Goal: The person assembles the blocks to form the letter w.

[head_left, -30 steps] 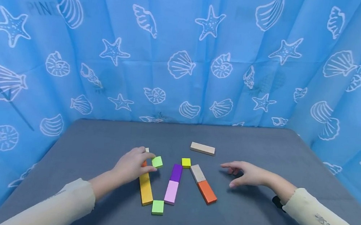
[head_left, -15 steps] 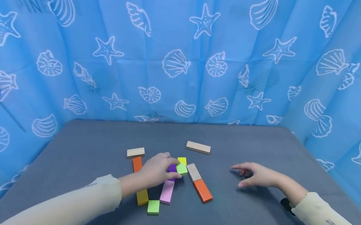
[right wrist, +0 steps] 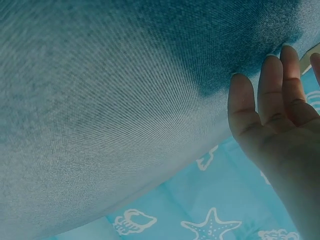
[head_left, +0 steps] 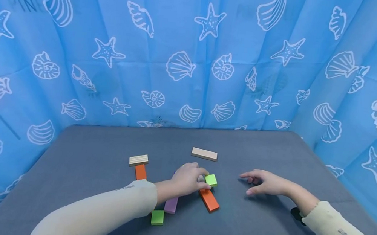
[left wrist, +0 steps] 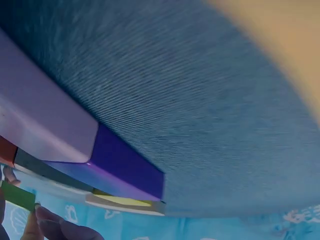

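Note:
My left hand [head_left: 187,180] pinches a light green square block [head_left: 211,180] between thumb and fingers. It holds the block over the upper part of the right-hand slanting row, where an orange block [head_left: 210,201] lies. The forearm and hand cover much of the middle row. In the left wrist view a pink block [left wrist: 50,110] lies end to end with a purple block [left wrist: 127,165], and the green block [left wrist: 19,195] shows between fingertips at lower left. My right hand [head_left: 267,183] stays low at the right, fingers loosely bent, with nothing in it.
A plain wooden block [head_left: 204,154] lies toward the back. At the left, a striped wooden block [head_left: 138,160] tops an orange-red block [head_left: 140,171]. Another green block [head_left: 157,217] sits at the front. Behind the grey table [head_left: 257,150] hangs a blue curtain [head_left: 169,28].
My left hand has carried the green block rightward from the left row, across the purple and yellow blocks, to the right row. My right hand has hardly moved. The view has shifted slightly.

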A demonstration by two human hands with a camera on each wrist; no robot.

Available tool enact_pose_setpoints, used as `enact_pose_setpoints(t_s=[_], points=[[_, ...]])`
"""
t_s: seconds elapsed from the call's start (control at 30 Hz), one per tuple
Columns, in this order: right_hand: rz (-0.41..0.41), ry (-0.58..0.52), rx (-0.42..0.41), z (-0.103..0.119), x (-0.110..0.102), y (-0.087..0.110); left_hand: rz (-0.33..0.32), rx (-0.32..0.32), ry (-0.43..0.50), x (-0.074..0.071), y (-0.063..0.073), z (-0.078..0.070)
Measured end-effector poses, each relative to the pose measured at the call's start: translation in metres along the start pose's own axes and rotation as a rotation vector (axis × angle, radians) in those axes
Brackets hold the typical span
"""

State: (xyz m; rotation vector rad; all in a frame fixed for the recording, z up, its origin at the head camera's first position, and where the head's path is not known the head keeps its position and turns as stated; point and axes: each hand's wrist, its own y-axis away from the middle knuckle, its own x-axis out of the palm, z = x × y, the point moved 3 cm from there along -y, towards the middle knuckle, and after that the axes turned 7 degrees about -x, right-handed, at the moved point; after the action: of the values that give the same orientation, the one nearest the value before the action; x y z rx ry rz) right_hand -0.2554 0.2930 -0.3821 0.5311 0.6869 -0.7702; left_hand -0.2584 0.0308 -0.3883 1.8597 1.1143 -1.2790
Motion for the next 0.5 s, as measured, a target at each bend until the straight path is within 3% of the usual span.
enact_pose_setpoints(t_s=[0.23, 0.5], points=[[0.001, 0.013, 0.028, 0.005, 0.003, -0.006, 0.004, -0.037, -0.04, 0.01, -0.012, -0.011], [-0.009, 0.052, -0.071, 0.017, 0.013, -0.025, 0.012, -0.064, -0.069, 0.015, -0.014, -0.011]])
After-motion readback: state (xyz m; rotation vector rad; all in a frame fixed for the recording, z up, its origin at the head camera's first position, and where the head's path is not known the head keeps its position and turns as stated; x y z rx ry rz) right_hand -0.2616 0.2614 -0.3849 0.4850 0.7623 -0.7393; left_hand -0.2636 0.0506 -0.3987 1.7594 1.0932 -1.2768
